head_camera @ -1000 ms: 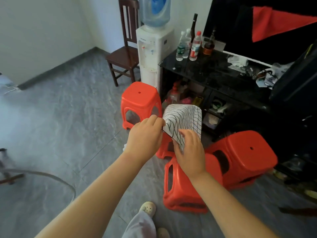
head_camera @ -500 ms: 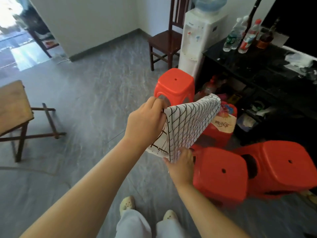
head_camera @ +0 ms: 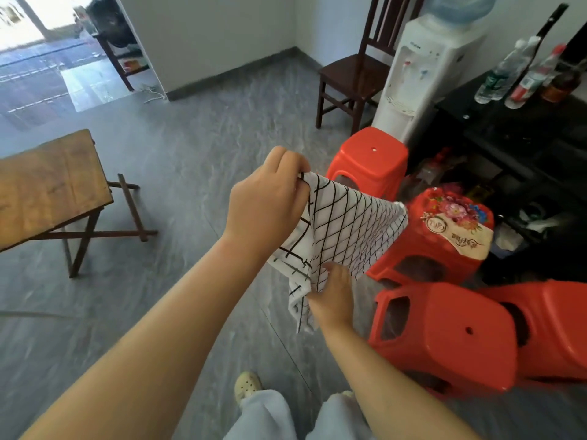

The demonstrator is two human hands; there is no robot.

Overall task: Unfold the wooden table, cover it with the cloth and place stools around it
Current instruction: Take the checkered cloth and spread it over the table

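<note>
A folded white cloth with a black grid [head_camera: 346, 227] hangs in the air between both hands. My left hand [head_camera: 266, 204] grips its upper corner. Lower down, my right hand [head_camera: 333, 293] holds the bottom fold. The wooden table [head_camera: 50, 185] stands unfolded on crossed legs at the left edge, about a metre from the cloth. Several red plastic stools sit at the right: one upright [head_camera: 370, 161], one with a flower print on its seat [head_camera: 444, 236], and two lying on their sides [head_camera: 451, 335] [head_camera: 549, 328].
A dark wooden chair [head_camera: 355, 74] and a white water dispenser [head_camera: 425, 74] stand by the back wall. A black cabinet [head_camera: 514, 134] with bottles runs along the right. Grey floor lies between me and the table. A doorway [head_camera: 54, 49] opens at the far left.
The view has swung left, bringing the wooden table into sight. My left hand has lifted the cloth's corner higher while my right hand has dropped to the lower fold, and the cloth hangs looser.
</note>
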